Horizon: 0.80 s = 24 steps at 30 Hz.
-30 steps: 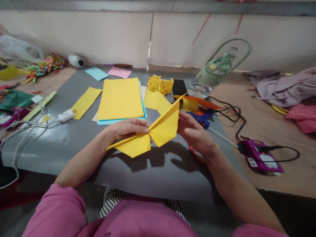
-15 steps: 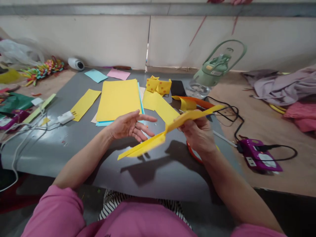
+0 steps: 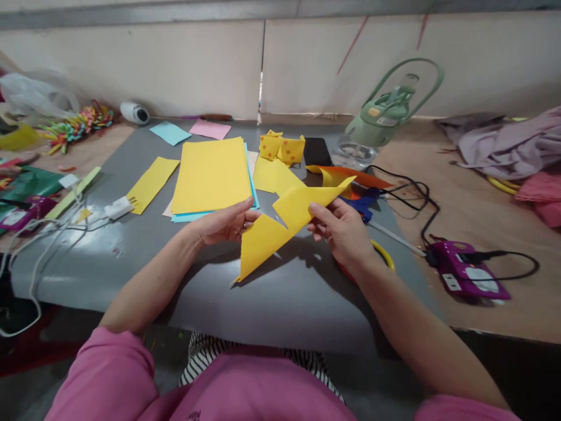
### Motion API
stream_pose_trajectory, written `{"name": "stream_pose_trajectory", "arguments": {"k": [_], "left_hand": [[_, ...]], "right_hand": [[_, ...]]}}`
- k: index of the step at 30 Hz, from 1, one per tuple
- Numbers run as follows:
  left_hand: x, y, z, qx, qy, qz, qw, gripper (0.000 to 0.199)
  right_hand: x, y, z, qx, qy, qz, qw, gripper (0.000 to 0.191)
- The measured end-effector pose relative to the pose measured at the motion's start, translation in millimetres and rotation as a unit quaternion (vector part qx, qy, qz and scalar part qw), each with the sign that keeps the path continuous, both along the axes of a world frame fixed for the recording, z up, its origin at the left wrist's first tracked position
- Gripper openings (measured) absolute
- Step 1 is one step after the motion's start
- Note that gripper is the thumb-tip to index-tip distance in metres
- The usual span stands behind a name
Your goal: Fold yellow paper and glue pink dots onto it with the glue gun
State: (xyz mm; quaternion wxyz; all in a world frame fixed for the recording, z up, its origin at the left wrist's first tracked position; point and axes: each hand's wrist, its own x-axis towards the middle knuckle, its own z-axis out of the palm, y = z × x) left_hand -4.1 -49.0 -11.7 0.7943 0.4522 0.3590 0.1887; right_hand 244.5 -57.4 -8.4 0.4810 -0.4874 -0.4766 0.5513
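Folded yellow paper [image 3: 267, 238] held above the grey table covering [image 3: 210, 318], in front of the wearer.
The right hand [image 3: 348, 234] pinches the notched paper near its upper right end, thumb on the near face; the left hand [image 3: 223, 223] has its fingertips behind the left part, and whether they grip cannot be told. Just beyond lies a paper stack [image 3: 213, 178], yellow on top, with an orange-dotted paper piece [image 3: 291, 152] to its right and a yellow paper strip [image 3: 153, 184] to its left. Farther out stand a green-lidded bottle [image 3: 374, 120] and, at right, a purple power strip [image 3: 471, 272].
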Motion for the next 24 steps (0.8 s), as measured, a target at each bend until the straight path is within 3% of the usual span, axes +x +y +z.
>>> {"name": "stream_pose_trajectory", "arguments": {"k": [2,4,5,7,9,11,13,15,18,21,24], "left_hand": [[-0.2,1.5,2.0,0.023,0.011,0.048,0.999,0.07],[-3.0,3.5,5.6,0.113,0.021,0.176,0.978,0.058],[-5.4,4.1,8.2,0.177,0.024,0.26,0.949,0.05],[-10.4,2.1,14.6,0.312,0.033,0.407,0.858,0.036],[-13.6,-7.3,20.8,0.415,0.059,0.463,0.781,0.027],[-12.2,-24.4,22.8,0.514,0.129,0.418,0.738,0.018],[-6.0,-45.1,17.7,0.61,0.207,0.273,0.715,0.018],[2.5,-64.0,5.2,0.682,0.232,0.158,0.675,0.025],[12.6,-83.1,-19.5,0.716,0.263,0.047,0.645,0.035],[16.1,-92.3,-36.8,0.694,0.29,-0.014,0.658,0.037],[16.0,-96.4,-40.6,0.683,0.296,-0.053,0.666,0.034]], "right_hand": [[-0.6,1.8,-1.9,0.006,0.011,-0.017,1.0,0.037],[0.7,3.0,-2.5,0.049,0.028,-0.062,0.996,0.035],[2.4,2.5,-2.0,0.096,0.034,-0.093,0.99,0.033],[7.9,-1.9,0.9,0.233,0.01,-0.144,0.962,0.022],[14.6,-12.2,5.0,0.396,-0.095,-0.133,0.903,0.009],[20.0,-26.4,8.1,0.52,-0.256,-0.036,0.814,0.013],[22.4,-40.7,7.8,0.56,-0.365,0.082,0.74,0.021],[22.2,-52.5,2.9,0.57,-0.404,0.154,0.699,0.026],[21.5,-64.7,-9.4,0.543,-0.415,0.202,0.701,0.028],[23.6,-71.7,-19.8,0.488,-0.426,0.25,0.719,0.029],[27.2,-74.5,-25.7,0.492,-0.441,0.288,0.694,0.031]]}}
